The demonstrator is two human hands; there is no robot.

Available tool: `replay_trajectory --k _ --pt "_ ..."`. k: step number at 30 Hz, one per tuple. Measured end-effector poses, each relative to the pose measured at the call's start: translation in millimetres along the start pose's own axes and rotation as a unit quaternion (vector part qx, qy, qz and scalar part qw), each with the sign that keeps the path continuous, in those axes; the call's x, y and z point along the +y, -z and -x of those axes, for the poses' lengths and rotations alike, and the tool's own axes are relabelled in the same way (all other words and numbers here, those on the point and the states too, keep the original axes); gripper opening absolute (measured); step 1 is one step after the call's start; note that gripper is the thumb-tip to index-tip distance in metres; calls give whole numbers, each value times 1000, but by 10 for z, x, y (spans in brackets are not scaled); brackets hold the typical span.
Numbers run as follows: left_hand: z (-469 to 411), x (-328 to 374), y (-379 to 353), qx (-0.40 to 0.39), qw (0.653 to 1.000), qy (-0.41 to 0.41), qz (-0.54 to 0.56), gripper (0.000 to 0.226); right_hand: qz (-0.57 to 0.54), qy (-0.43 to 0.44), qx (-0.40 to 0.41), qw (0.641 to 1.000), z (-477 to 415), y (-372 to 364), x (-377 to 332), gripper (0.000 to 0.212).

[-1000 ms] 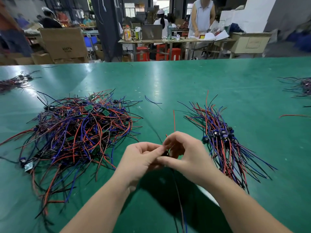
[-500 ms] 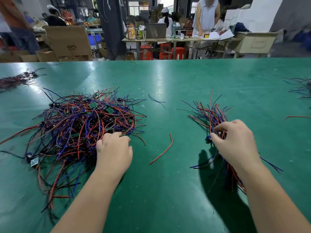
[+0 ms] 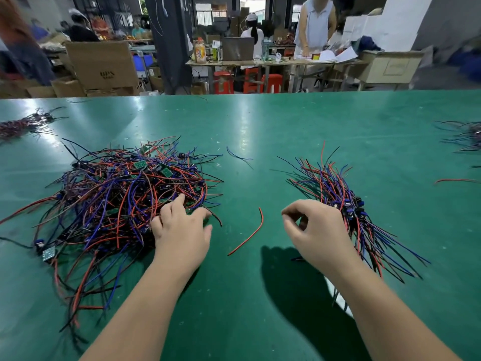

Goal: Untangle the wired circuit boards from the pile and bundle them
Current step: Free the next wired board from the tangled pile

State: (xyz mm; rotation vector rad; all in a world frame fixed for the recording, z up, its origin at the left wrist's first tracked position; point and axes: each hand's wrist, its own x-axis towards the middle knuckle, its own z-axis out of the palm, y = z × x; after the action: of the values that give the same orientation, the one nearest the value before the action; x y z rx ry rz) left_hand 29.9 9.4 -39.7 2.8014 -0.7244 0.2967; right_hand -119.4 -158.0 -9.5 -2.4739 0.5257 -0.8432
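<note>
A tangled pile of red, blue and black wires with small green circuit boards point(image 3: 117, 201) covers the left of the green table point(image 3: 260, 131). My left hand point(image 3: 182, 230) lies at the pile's right edge, fingers spread and reaching into the wires; nothing is clearly gripped. To the right lies a sorted bundle point(image 3: 346, 204) of wired boards, its dark connectors lined up. My right hand point(image 3: 315, 233) hovers just left of that bundle with loosely curled fingers and holds nothing. A loose red wire point(image 3: 248, 237) lies between my hands.
A loose blue wire point(image 3: 238, 156) lies further back. Other wire bundles sit at the far left point(image 3: 23, 123) and far right point(image 3: 466, 136), plus a red wire point(image 3: 455, 181). Beyond the table stand cardboard boxes point(image 3: 101, 63), a workbench and people.
My hands parted from a shared pinch at the middle. The right one laid a wired board on the bundle and has drawn back left; the left one reached into the pile and spread its fingers.
</note>
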Motion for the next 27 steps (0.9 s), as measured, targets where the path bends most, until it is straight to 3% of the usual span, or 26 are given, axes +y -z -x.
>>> replay_trajectory --k 5,10,13,16,19,21,25,27 --pt "-64 5 -115 54 998 -17 -21 36 -12 2 -9 1000 4 3 -21 8" --pt "-120 -37 -155 18 998 -10 -63 31 -13 0 -8 1000 4 3 -37 7" --pt "-148 -50 -4 87 996 -5 -8 29 -12 -24 -33 999 9 2 -20 7" --pt "-99 -61 138 179 973 -29 142 18 43 -72 -114 990 14 -16 52 12" --pt "-53 -66 218 224 917 -16 330 22 88 -129 -134 978 -6 8 115 17" --pt "-60 -38 256 209 854 34 474 28 96 -159 -116 976 -26 43 148 18" --pt "-96 50 399 121 657 131 733 31 128 -209 -113 963 -62 104 218 16" --pt "-87 61 482 25 573 103 812 30 142 -205 -106 963 -77 120 239 15"
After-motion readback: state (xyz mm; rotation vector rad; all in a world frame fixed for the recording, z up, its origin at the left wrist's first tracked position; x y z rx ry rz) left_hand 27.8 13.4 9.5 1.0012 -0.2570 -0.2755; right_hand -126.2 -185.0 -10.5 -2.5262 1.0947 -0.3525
